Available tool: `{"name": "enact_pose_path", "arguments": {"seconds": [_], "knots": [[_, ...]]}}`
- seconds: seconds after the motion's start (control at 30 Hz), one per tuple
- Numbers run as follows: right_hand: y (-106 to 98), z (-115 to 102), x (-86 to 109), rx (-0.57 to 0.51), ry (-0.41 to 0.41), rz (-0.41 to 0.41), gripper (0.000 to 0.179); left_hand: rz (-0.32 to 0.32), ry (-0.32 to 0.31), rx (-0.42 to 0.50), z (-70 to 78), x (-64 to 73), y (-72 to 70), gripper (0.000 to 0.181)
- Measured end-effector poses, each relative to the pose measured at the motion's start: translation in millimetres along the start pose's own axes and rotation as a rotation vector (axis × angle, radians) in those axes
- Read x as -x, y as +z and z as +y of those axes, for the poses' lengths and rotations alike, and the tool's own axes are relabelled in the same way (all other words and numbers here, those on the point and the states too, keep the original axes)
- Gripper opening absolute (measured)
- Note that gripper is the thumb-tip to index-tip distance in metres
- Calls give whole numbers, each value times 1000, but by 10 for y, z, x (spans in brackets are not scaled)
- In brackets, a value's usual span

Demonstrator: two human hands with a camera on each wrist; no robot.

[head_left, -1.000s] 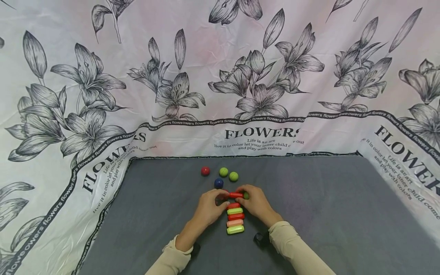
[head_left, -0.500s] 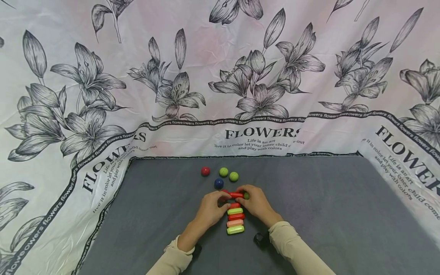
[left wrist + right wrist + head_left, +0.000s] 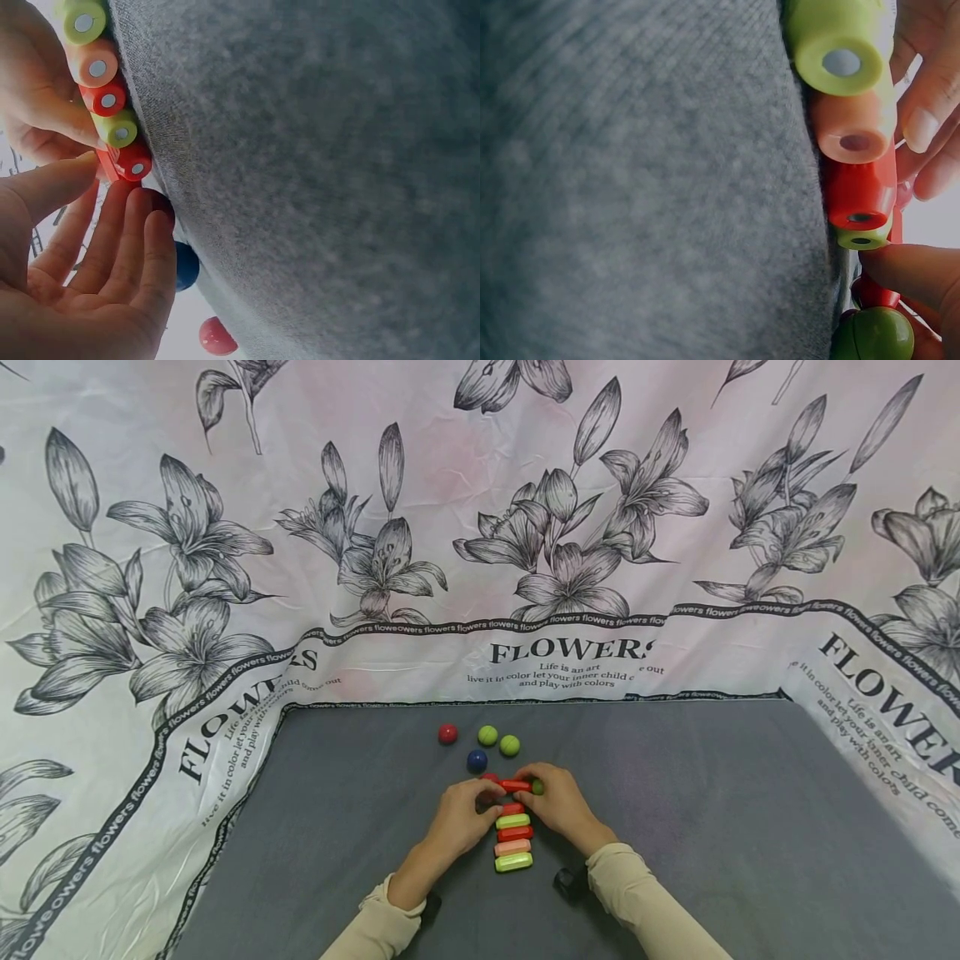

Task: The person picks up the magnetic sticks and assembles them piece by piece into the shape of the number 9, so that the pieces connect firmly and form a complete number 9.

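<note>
Head view shows your two hands close together over the grey cloth point(image 3: 675, 827). Your left hand point(image 3: 459, 814) curves in from the left, and your right hand point(image 3: 558, 802) curves in from the right. Between them is a small red stick point(image 3: 516, 786), lying sideways. It is just past the far end of a row of five sticks.

From the near end, the row goes: a lime stick point(image 3: 513, 862), a pink stick point(image 3: 513, 847), a middle red stick point(image 3: 515, 832), a second lime stick point(image 3: 513, 820) and a far red stick point(image 3: 512, 808). They lie side by side.

Your left fingers are softly bent, with the tips by the left end of the small red stick. You may be pinching it or just touching it; I cannot tell which. Your right thumb and finger bend around its right end, but I cannot tell if they grip it. A green ball point(image 3: 537, 786) sits in the curve of that hand.

A dark red ball point(image 3: 491, 776) is just beside your left fingertips. A blue ball point(image 3: 477, 761) is a bit farther away. Past that are two lime balls point(image 3: 487, 736) near each other, with a bright red ball point(image 3: 447, 734) to their left.
</note>
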State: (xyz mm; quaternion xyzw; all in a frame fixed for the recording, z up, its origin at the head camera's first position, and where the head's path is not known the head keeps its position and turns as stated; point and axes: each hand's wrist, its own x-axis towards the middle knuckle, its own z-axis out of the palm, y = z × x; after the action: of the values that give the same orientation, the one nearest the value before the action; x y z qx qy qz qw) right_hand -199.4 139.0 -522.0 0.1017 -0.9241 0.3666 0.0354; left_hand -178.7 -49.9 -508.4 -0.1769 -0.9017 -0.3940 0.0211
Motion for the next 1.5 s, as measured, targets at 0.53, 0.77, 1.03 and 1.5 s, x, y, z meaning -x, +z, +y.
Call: {"name": "enact_pose_path", "arguments": {"seconds": [0.53, 0.77, 1.03, 1.5], "knots": [[-18, -3, 11, -19, 15, -3, 23, -66, -10, -22, 31, 20, 14, 20], [-27, -12, 16, -17, 18, -6, 24, -68, -16, -23, 16, 6, 25, 18], [-16, -1, 6, -13, 13, -7, 23, -73, -20, -11, 7, -1, 21, 17], [-24, -7, 11, -4, 0, -9, 21, -83, -33, -39, 42, -1, 18, 19]]}}
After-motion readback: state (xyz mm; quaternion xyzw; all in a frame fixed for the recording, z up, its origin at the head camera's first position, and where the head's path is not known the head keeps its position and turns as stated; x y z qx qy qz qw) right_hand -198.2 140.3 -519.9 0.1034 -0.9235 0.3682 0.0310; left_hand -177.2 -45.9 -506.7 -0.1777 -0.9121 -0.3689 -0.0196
